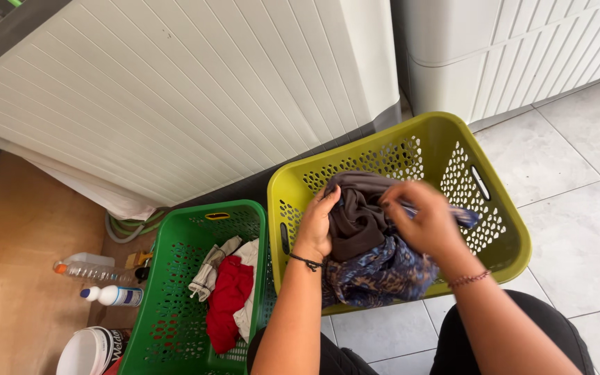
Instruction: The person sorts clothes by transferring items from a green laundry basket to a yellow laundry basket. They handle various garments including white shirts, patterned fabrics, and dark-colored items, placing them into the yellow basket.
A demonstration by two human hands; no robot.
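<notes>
Both hands work over the yellow-green laundry basket, which sits on the grey tiled floor right against the base of a white ribbed appliance, w/ a 2nd white ribbed unit behind its far right corner. Left hand has its fingers closed on a dark brown garment, gripping it at the left side of the bundle; thin black band on that wrist. Right hand has fingers curled shut on the same pile from the right, pinching blue patterned cloth where it meets the brown one; beaded bracelet on that wrist. Brown garment lies on top of the blue cloth, both mostly inside the basket, blue cloth bulging over the near rim toward the person's knees. Just left of it, touching or nearly so, a green laundry basket holds a red garment in the middle, w/ a beige-grey piece at its left and a white piece at its right. Left of the green basket, on the brown floor: clear plastic bottle w/ orange cap lying down, small white bottle w/ blue cap nearer, and a white bucket at the near edge of view. A green hose curls under the appliance.
</notes>
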